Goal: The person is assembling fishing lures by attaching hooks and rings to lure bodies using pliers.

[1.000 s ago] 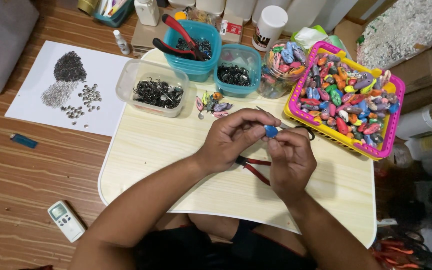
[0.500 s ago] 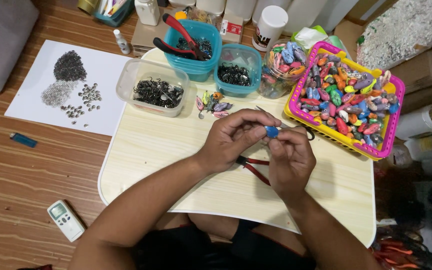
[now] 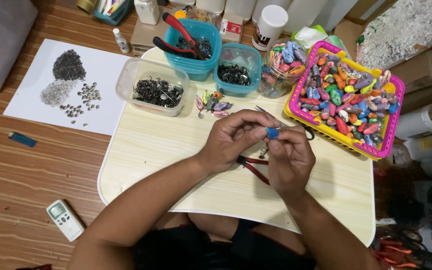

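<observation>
Both hands meet above the worktop [image 3: 176, 165]: left hand [image 3: 236, 137] and right hand [image 3: 290, 159] each close their grip on a small blue bead [image 3: 272, 133], pinched between fingertips. Red-handled pliers [image 3: 253, 167] lie beneath them; pink-and-yellow basket [image 3: 393, 125] of coloured beads sits just beside

A pink-and-yellow basket [image 3: 393, 122] at the tabletop's right edge holds multicoloured pieces. The pinched piece [image 3: 272, 133] looks blue; two tubs [image 3: 211, 55] are teal.
</observation>
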